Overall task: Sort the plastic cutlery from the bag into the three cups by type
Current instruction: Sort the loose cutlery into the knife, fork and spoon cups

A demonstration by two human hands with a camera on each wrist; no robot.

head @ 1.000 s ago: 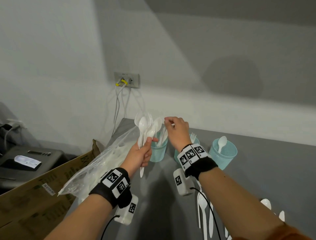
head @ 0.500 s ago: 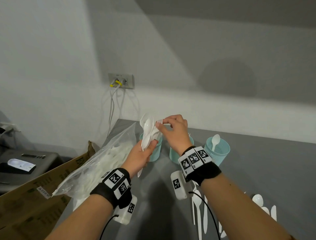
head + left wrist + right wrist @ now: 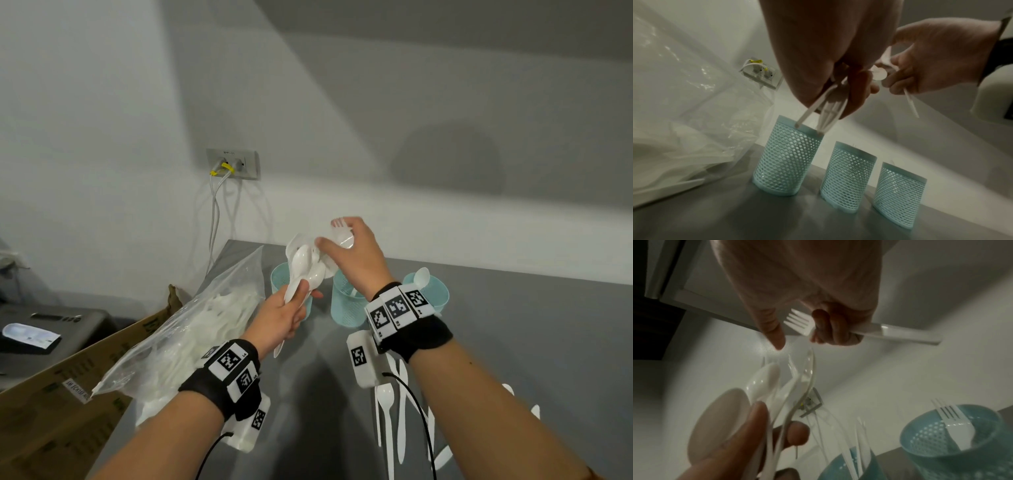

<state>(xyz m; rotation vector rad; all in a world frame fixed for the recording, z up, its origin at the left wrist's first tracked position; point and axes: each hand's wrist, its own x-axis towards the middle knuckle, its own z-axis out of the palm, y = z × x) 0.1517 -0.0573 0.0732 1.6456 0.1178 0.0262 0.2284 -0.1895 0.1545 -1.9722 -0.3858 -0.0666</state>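
My left hand (image 3: 287, 313) grips a bunch of white plastic cutlery (image 3: 305, 270), spoon bowls up, above the left teal mesh cup (image 3: 281, 277). The handles (image 3: 826, 116) hang over that cup's rim (image 3: 797, 125). My right hand (image 3: 356, 253) holds a white fork (image 3: 340, 229) curled in its fingers (image 3: 830, 327), with the thumb (image 3: 772, 331) touching the top of the bunch. The middle cup (image 3: 346, 308) holds a fork (image 3: 953, 420). A spoon (image 3: 421, 277) stands in the right cup (image 3: 435, 291). The clear bag (image 3: 191, 325) of cutlery lies on the left.
Several loose spoons and knives (image 3: 390, 407) lie on the grey table (image 3: 531, 342) under my right forearm. A cardboard box (image 3: 51, 411) stands left of the table. A wall socket with cables (image 3: 233, 164) sits behind the cups.
My right hand has pulled a fork out of the bunch and lifted it up. The left hand with the bunch stays over the left cup.
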